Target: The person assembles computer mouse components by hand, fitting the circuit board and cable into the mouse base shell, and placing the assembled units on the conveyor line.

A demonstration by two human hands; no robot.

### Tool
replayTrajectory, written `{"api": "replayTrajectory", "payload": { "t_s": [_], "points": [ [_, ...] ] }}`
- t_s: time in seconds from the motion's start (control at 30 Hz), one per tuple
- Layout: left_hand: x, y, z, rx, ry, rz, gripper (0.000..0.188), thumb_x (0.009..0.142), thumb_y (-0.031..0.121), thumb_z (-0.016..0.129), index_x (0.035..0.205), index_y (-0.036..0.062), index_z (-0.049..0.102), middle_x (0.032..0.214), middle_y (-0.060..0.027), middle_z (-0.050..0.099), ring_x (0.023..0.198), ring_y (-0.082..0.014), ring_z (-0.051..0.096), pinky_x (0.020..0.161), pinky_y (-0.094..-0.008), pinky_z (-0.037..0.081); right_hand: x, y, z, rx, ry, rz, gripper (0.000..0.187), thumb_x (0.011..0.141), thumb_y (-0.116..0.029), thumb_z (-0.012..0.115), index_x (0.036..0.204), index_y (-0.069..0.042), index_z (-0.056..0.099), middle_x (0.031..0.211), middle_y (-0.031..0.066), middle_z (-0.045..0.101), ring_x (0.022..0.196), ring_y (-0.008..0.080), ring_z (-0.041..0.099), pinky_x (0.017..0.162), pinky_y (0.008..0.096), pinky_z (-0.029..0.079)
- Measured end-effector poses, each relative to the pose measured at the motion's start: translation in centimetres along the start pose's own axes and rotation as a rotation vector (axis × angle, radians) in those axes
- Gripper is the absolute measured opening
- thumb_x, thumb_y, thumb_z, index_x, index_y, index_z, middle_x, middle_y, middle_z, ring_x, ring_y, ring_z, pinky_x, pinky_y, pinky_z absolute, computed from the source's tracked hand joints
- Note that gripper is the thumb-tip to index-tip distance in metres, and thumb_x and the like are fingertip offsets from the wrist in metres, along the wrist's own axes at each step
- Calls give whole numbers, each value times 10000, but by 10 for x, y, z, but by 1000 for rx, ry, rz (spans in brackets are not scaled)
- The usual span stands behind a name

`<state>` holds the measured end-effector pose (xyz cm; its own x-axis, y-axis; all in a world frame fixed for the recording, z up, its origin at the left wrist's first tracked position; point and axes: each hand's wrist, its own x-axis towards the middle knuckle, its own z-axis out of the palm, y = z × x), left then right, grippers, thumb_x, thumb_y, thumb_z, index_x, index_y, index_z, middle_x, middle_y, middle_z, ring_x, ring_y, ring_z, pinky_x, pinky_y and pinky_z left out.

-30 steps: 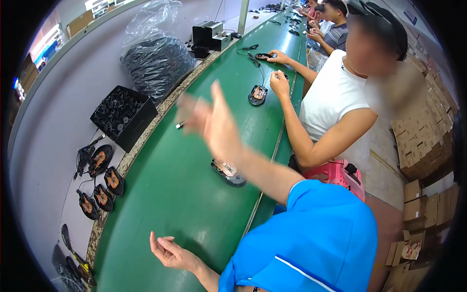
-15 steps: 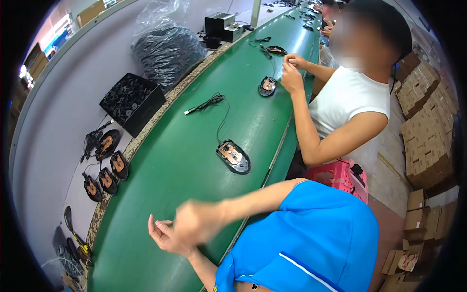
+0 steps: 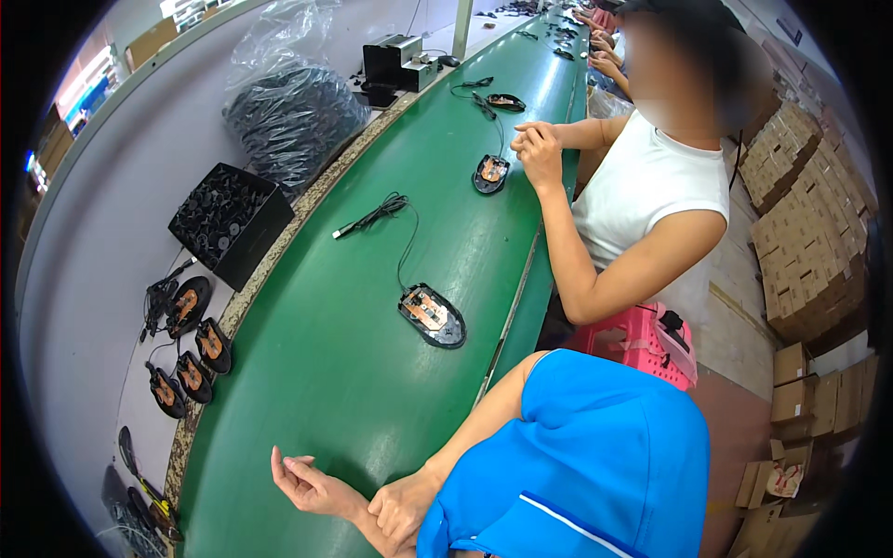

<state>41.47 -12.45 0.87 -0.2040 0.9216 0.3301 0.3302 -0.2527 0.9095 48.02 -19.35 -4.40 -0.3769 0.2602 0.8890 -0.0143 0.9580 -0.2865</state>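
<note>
My left hand (image 3: 314,485) is over the green belt, palm turned partly up, fingers stretched out and holding nothing. Against my left forearm rests my right hand (image 3: 406,505), its fingers curled; no object shows in it. Ahead of both hands lies an opened computer mouse (image 3: 432,316), a black shell with an orange-and-silver inside. Its black cable (image 3: 381,216), bundled, stretches away to the far left of it. Neither hand touches the mouse.
Along the left ledge are several opened mice (image 3: 191,377), a black box of small dark parts (image 3: 228,223) and a plastic bag of dark pieces (image 3: 293,126). A co-worker in white (image 3: 642,191) works beside the belt (image 3: 307,325), near another opened mouse (image 3: 490,173). Cartons (image 3: 809,232) are stacked right.
My right hand, blurred over my left hand before, has moved down and back onto my left forearm. My left hand stays open. The whole view has shifted slightly; the co-worker's hands have changed pose.
</note>
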Motion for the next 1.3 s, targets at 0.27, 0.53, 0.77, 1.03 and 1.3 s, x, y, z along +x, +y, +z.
{"api": "replayTrajectory", "payload": {
  "t_s": [0.27, 0.53, 0.77, 1.03, 1.3],
  "points": [
    [-1, 3, 9, 3, -16, 2, 250, 1047, 137, 486, 1224, 55, 642, 752, 1, 549, 650, -91, 468, 598, -232, 392, -16, 13, 14, -26, 42, -12, 200, 850, -85, 605, 696, -122, 483, 623, 26, 472, 559, 237, 429, 584, 340, 359],
    [-3, 2, 5, 5, -13, -48, 250, 1043, 141, 494, 1215, 53, 653, 746, 11, 545, 657, -82, 469, 615, -221, 395, -15, -4, -11, 42, -228, 106, 252, 998, -149, 511, 1149, -58, 692, 899, 26, 663, 767, 154, 584, 678, 270, 422],
    [-1, 1, 8, -11, -14, -48, 247, 1045, 145, 494, 1201, 53, 662, 752, 10, 545, 664, -82, 467, 615, -223, 396, -15, -3, -11, 27, -156, 82, 227, 971, -128, 545, 1127, -59, 694, 828, 23, 647, 710, 151, 564, 626, 262, 384],
    [-1, 2, 10, 1, -21, -45, 251, 1048, 152, 492, 1206, 53, 659, 758, 6, 546, 669, -85, 471, 621, -230, 399, -20, 1, -6, 11, -140, 108, 224, 962, -134, 554, 1123, -61, 693, 787, 21, 638, 673, 165, 559, 605, 272, 383],
    [2, -1, 13, -15, -27, -60, 255, 1050, 160, 492, 1214, 53, 656, 771, 5, 552, 677, -86, 474, 622, -229, 395, -19, 3, 10, 8, -121, 133, 222, 953, -140, 564, 1120, -64, 691, 745, 20, 629, 637, 178, 554, 584, 283, 382]
  ]
}}
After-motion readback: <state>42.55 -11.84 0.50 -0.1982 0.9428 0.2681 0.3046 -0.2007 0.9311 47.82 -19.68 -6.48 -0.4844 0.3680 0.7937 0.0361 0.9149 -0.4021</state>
